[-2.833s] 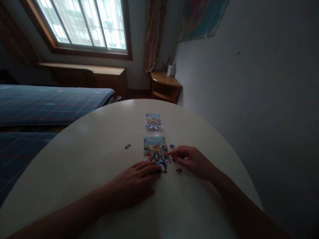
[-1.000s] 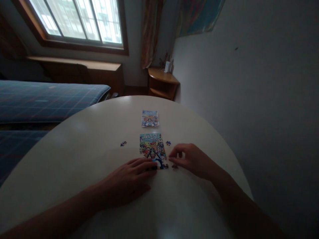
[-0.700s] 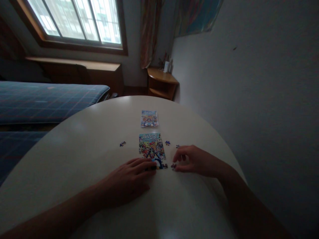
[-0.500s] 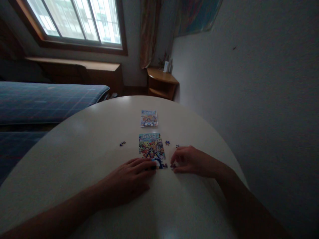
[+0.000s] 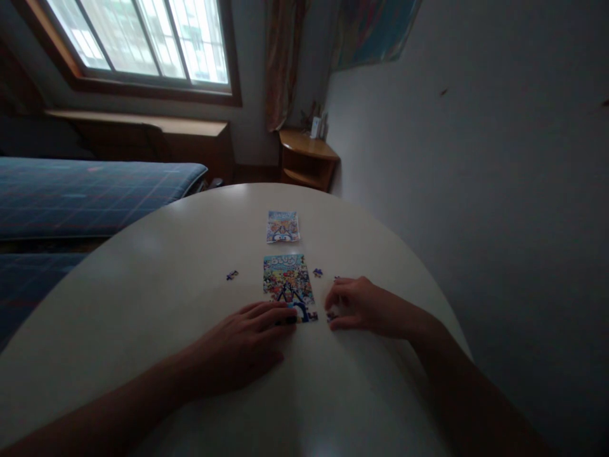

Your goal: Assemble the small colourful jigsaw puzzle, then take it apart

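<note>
Right hand (image 5: pixel 364 305) has moved from puzzle (image 5: pixel 287 273) to loose piece (image 5: pixel 332 315), grip unclear; left hand (image 5: pixel 252 337), lying flat, could split the puzzle by slipping.

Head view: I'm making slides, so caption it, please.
Left hand on a partly assembled jigsaw, right hand at a loose piece.

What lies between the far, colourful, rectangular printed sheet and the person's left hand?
In the head view: white tabletop, then a colourful, rectangular, partly assembled jigsaw, partly under the left hand.
</note>
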Motion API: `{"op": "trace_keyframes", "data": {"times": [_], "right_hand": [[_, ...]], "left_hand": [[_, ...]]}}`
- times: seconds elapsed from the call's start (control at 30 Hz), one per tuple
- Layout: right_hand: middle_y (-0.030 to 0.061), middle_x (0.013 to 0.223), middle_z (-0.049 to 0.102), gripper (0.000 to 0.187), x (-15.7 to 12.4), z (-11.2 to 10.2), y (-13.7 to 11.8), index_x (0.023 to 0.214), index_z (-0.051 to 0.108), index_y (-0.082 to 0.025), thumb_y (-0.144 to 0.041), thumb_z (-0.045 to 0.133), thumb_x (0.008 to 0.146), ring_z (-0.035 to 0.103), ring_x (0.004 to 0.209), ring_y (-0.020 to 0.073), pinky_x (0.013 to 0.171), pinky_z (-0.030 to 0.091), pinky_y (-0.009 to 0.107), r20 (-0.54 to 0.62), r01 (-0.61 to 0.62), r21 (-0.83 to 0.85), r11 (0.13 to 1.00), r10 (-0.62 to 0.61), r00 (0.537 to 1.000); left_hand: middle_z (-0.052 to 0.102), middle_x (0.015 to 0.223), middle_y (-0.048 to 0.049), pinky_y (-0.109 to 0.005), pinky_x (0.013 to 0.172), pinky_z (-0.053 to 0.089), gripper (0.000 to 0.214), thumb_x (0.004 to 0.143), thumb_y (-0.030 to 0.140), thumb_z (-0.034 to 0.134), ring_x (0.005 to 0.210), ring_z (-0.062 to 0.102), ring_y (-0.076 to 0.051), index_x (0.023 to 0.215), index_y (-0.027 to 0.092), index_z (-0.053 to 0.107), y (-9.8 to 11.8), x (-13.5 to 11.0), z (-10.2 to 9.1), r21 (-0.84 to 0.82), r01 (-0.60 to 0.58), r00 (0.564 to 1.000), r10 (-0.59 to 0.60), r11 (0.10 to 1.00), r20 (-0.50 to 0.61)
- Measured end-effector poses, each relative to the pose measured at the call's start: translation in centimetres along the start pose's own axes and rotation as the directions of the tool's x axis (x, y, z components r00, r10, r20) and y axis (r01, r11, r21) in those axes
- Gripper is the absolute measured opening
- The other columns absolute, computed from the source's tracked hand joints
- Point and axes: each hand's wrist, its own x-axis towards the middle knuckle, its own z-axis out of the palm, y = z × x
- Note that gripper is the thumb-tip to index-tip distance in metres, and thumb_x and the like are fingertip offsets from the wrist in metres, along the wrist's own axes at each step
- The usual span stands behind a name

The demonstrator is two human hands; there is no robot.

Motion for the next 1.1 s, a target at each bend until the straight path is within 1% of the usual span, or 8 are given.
{"op": "trace_keyframes", "data": {"times": [0.1,0.23,0.37,0.43,0.57,0.63,0.8,1.1], "right_hand": [[0.0029,0.097,0.067,0.014,0.0,-0.1,-0.1,0.086,0.073,-0.021,-0.030,0.079,0.077,0.062,0.084,0.0159,0.079,0.044,0.027,0.017,0.000,-0.021,1.000,0.001,1.000],[0.0032,0.095,0.068,0.012,-0.1,-0.3,-0.6,0.082,0.071,-0.019,-0.027,0.079,0.077,0.063,0.086,0.0166,0.079,0.044,0.027,0.020,-0.015,-0.021,1.000,0.015,1.000],[-0.0001,0.079,0.069,0.013,-0.1,-0.2,-0.8,0.083,0.069,-0.019,-0.025,0.079,0.076,0.061,0.071,0.0136,0.065,0.043,0.023,0.052,-0.054,0.051,0.997,0.052,0.997],[-0.0003,0.077,0.070,0.009,0.0,0.1,-0.8,0.085,0.071,-0.019,-0.024,0.075,0.079,0.062,0.069,0.0131,0.063,0.043,0.023,0.056,-0.063,0.108,0.992,0.057,0.997],[0.0014,0.081,0.072,0.011,0.7,0.9,-0.6,0.089,0.073,-0.020,-0.028,0.065,0.087,0.064,0.074,0.0141,0.069,0.046,0.025,-0.103,-0.041,0.184,0.982,0.061,0.993],[0.0019,0.082,0.072,0.014,1.2,1.4,-0.5,0.090,0.074,-0.020,-0.029,0.064,0.088,0.064,0.074,0.0144,0.070,0.046,0.026,-0.151,-0.021,0.207,0.978,0.053,0.987],[0.0023,0.081,0.072,0.013,1.8,2.3,-0.5,0.091,0.074,-0.019,-0.027,0.063,0.089,0.063,0.071,0.0136,0.068,0.046,0.024,-0.192,0.018,0.203,0.979,0.021,0.981],[0.0035,0.086,0.073,0.015,2.0,2.5,-0.5,0.092,0.075,-0.020,-0.025,0.061,0.089,0.065,0.075,0.0140,0.071,0.047,0.024,-0.218,0.041,0.155,0.987,-0.006,0.976]], "left_hand": [[0.052,0.145,-0.0074,-0.048,0.110,0.043,0.044,0.090,0.019,0.057,0.132,0.049,-0.027,0.134,0.023,0.051,0.0,0.0,0.0,-0.023,0.000,1.000,-0.001,1.000,-0.028],[0.052,0.144,-0.0083,-0.048,0.110,0.043,0.042,0.091,0.019,0.056,0.131,0.050,-0.027,0.133,0.023,0.051,0.1,0.0,0.0,-0.033,0.000,1.000,-0.001,0.999,-0.027],[0.051,0.145,-0.0084,-0.048,0.109,0.044,0.042,0.091,0.020,0.056,0.131,0.050,-0.028,0.133,0.022,0.051,0.1,0.1,0.0,-0.014,0.002,1.000,-0.002,1.000,-0.008],[0.051,0.145,-0.0082,-0.048,0.110,0.043,0.042,0.091,0.019,0.056,0.131,0.049,-0.028,0.133,0.022,0.050,0.1,0.1,0.0,-0.013,0.000,1.000,0.000,1.000,-0.003],[0.052,0.144,-0.0076,-0.047,0.110,0.043,0.042,0.091,0.019,0.055,0.131,0.050,-0.027,0.133,0.023,0.051,0.1,0.1,0.0,-0.037,0.001,1.000,-0.002,0.999,-0.029],[0.052,0.144,-0.0075,-0.047,0.110,0.043,0.042,0.091,0.020,0.056,0.131,0.050,-0.027,0.133,0.023,0.051,0.1,0.0,0.0,-0.040,0.000,0.999,-0.001,0.999,-0.033],[0.051,0.146,-0.0078,-0.047,0.111,0.042,0.043,0.092,0.021,0.056,0.133,0.048,-0.027,0.135,0.023,0.050,0.0,0.0,0.0,-0.028,-0.003,1.000,0.002,1.000,-0.023],[0.049,0.147,-0.0078,-0.047,0.110,0.043,0.043,0.092,0.021,0.055,0.132,0.048,-0.028,0.134,0.021,0.049,0.0,0.0,0.2,0.019,0.001,1.000,-0.001,1.000,0.005]]}}
